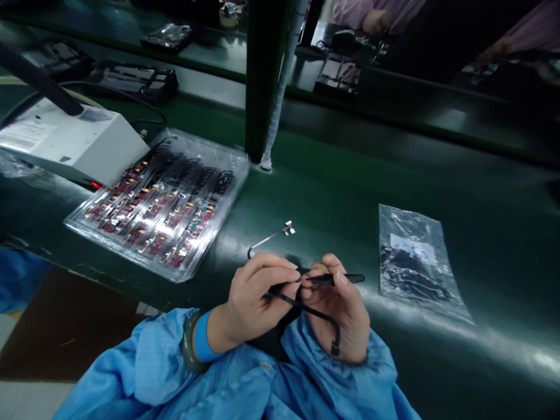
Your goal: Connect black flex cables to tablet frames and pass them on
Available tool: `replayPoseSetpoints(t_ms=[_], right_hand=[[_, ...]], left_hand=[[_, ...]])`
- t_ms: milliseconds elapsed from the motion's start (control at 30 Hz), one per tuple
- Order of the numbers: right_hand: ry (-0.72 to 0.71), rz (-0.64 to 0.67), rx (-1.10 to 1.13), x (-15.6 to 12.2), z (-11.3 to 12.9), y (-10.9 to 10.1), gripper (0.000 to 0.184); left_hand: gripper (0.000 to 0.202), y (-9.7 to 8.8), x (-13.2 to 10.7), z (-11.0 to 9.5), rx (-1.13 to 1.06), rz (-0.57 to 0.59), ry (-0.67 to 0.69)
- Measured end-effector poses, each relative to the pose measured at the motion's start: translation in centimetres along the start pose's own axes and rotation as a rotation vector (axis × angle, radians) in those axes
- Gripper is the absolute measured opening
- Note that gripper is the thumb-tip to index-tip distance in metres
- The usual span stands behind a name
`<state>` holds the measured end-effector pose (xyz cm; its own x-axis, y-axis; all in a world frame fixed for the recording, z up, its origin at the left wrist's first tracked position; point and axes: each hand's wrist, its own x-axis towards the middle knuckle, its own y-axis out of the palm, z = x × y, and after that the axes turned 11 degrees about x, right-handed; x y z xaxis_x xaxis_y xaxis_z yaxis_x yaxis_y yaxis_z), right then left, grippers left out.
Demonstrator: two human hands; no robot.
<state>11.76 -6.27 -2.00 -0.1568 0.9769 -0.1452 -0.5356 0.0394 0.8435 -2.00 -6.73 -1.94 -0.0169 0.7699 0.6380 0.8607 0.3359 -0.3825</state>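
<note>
My left hand (262, 291) pinches a thin black cable (317, 314) between thumb and fingers. The cable curves rightward across my right palm and ends in a small black connector near the wrist. From behind the left fingers a thin lead with a gold-and-white connector end (287, 228) reaches up over the bench; whether it belongs to the same cable is hidden. My right hand (339, 309) is closed on slim black tweezers (335, 279), their narrow end pointing at the left fingertips. Both hands nearly touch, and the exact contact spot is too small to make out.
A clear plastic tray (219, 236) of several cables lies on the green bench, left, beside a white box (100, 143) with a black arm. A clear bag (415, 262) of black parts lies right. A dark post (265, 81) stands behind; other people's hands work beyond.
</note>
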Motion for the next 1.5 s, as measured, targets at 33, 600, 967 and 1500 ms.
replayPoseSetpoints(t_ms=[33,600,967,1500], right_hand=[[0.012,0.003,0.006,0.01,-0.03,0.00,0.013],[0.058,0.059,-0.019,0.06,-0.60,-0.75,0.014],[0.111,0.067,0.035,0.15,-0.99,-0.92,0.011],[0.160,-0.017,0.151,0.08,-0.83,-0.14,0.013]], left_hand=[[0.014,-0.02,0.04,-0.01,-0.004,-0.004,0.005],[0.016,-0.28,-0.13,-0.04,-0.022,0.016,0.015],[0.014,-0.28,-0.10,-0.02,-0.040,0.005,0.023],[0.014,-0.39,-0.22,0.11,-0.061,0.006,0.048]])
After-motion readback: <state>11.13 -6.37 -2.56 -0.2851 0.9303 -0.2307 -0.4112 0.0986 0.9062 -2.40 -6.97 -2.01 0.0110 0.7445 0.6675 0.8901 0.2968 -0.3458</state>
